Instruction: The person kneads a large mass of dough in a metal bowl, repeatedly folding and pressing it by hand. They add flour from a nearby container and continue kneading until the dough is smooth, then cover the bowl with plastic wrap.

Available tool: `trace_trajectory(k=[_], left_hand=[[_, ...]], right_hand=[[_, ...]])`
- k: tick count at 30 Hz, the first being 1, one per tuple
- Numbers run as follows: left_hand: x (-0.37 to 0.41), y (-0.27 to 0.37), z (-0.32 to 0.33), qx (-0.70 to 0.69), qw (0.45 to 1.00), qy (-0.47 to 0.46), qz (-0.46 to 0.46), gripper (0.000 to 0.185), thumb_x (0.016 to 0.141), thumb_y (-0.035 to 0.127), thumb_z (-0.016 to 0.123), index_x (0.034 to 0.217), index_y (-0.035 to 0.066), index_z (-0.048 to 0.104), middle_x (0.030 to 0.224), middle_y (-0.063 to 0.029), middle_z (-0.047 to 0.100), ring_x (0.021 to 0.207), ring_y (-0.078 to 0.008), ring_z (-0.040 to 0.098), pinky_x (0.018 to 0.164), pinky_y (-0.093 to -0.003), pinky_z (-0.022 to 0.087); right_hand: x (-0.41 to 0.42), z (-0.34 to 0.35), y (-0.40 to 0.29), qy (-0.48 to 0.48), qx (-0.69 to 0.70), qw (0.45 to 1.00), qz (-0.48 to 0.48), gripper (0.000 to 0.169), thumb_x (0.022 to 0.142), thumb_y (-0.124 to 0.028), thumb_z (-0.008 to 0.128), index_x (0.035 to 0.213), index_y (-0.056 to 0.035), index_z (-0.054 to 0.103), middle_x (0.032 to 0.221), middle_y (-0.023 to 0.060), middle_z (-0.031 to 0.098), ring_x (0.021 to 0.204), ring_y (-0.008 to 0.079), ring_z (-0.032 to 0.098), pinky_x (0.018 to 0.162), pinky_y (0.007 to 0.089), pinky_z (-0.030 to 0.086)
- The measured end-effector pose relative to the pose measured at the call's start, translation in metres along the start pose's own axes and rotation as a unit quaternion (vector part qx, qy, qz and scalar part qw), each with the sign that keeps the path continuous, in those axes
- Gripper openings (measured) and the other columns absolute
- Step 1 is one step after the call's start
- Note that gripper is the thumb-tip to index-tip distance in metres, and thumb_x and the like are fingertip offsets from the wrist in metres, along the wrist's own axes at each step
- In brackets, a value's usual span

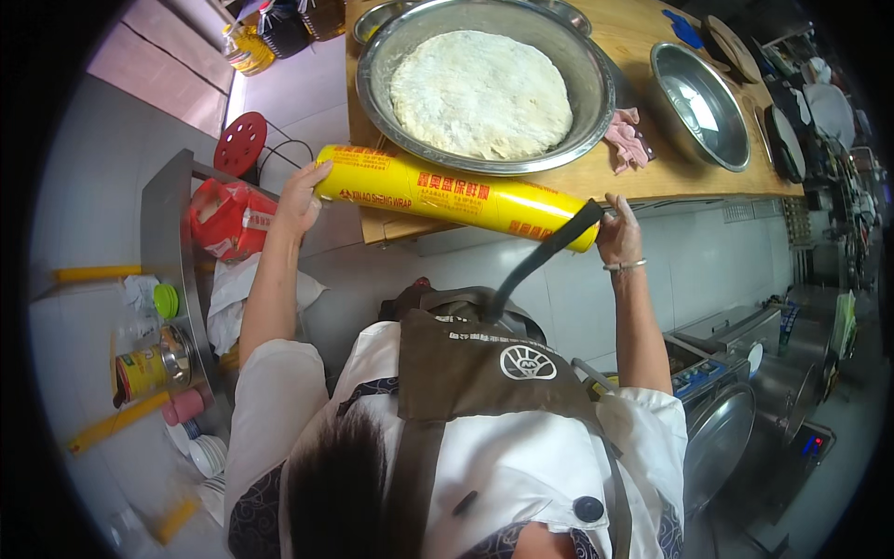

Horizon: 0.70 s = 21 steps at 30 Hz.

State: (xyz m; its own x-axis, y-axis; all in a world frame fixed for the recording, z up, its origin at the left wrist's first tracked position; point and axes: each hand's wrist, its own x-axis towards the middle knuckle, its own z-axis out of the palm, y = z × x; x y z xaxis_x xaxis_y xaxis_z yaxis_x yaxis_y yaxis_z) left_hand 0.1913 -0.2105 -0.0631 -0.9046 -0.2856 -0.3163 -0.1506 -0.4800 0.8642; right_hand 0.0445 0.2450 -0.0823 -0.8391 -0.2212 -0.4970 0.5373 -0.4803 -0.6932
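Note:
A long yellow roll of plastic wrap [454, 192], printed in red, is held level across my front, just before the wooden table's edge. My left hand [305, 199] grips its left end. At the other end, my right hand [619, 229] holds the roll, with a bracelet on the wrist. Right behind the roll stands a large steel bowl [601, 133] near the table edge. Inside it lies a broad, round mass of pale dough [482, 94] with a floury surface. A black strap in front of me crosses the roll's right part.
The wooden table [559, 183] also bears an empty steel bowl [700, 105], a pink cloth [626, 140] and a blue item [682, 28]. Left of it are a red round stool [240, 143], oil bottles [248, 50] and a steel shelf with a red bag [230, 218].

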Motion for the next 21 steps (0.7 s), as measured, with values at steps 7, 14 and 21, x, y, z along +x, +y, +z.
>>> trace_trajectory(k=[7,14,21], left_hand=[[0.012,-0.005,-0.009,0.024,0.996,-0.005,-0.083,0.026,0.084,0.017,0.054,0.102,-0.002,0.053,0.096,-0.0078,0.06,0.088,-0.0159,0.057,0.08,-0.0263,0.043],[0.017,-0.011,-0.012,0.029,0.996,0.032,-0.076,0.027,0.084,0.017,0.054,0.102,-0.002,0.053,0.098,-0.0089,0.059,0.089,-0.0165,0.056,0.081,-0.0268,0.042],[0.016,-0.012,-0.016,0.025,0.994,0.037,-0.096,0.028,0.084,0.016,0.054,0.105,-0.004,0.052,0.099,-0.0102,0.059,0.091,-0.0175,0.056,0.082,-0.027,0.043]], right_hand=[[0.021,-0.005,0.0,0.027,0.013,0.999,-0.031,0.037,0.085,-0.034,0.052,0.109,-0.0051,0.046,0.068,0.012,0.059,0.065,0.0234,0.059,0.063,0.032,0.046],[-0.013,0.0,0.001,0.122,-0.299,0.904,-0.279,0.032,0.086,-0.025,0.05,0.108,-0.0017,0.05,0.078,0.0103,0.057,0.068,0.0195,0.056,0.065,0.0303,0.046],[-0.101,-0.01,0.076,-0.258,-0.737,0.62,-0.076,0.027,0.083,-0.022,0.048,0.1,-0.0031,0.057,0.091,0.0176,0.059,0.081,0.0363,0.057,0.074,0.0427,0.045]])
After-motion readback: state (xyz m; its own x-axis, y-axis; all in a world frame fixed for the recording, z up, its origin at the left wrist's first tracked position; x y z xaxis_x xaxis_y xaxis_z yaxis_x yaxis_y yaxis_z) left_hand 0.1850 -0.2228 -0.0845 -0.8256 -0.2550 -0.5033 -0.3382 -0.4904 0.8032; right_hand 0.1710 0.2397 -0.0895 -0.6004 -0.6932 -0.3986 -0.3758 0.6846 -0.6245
